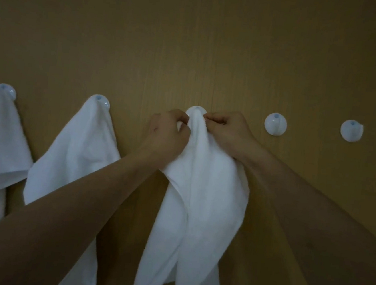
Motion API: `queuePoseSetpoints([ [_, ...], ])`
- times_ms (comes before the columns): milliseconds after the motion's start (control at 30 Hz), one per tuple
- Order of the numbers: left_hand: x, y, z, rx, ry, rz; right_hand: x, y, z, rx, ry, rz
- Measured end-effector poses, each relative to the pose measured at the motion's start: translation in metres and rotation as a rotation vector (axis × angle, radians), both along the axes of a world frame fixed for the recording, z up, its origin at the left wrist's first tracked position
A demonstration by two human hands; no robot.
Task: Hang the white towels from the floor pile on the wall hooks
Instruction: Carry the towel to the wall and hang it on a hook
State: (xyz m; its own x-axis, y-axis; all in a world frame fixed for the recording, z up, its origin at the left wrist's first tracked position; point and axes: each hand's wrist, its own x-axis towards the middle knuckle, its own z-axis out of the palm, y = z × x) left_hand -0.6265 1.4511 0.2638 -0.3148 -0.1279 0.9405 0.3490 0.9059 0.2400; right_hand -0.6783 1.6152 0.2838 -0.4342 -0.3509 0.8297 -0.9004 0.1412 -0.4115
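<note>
Head | white towel (pixel 203 190) bunched over middle hook (pixel 197 110) | both hands pinching

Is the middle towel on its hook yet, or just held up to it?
Cannot tell. The middle towel is bunched over the third hook, but the left hand and right hand both grip it there.

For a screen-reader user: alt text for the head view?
Both hands, left hand and right hand, pinch a white towel onto the third hook of five; two towels hang left, two hooks stand bare right.
</note>
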Motion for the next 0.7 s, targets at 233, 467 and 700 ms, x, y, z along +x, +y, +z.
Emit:
queuePoseSetpoints([
  [233, 0.008, 0.012, -0.020, 0.027, -0.024, 0.004, 0.014, 0.001, -0.047, 0.170, 0.339, -0.470],
  [467, 0.036, 0.034, -0.083, 0.072, -0.235, 0.094, 0.023, 0.005, -0.109, 0.213, 0.131, -0.253],
  [700, 0.070, 0.035, -0.123, 0.147, -0.476, 0.139, 0.051, 0.024, -0.138, 0.335, 0.054, -0.205],
])
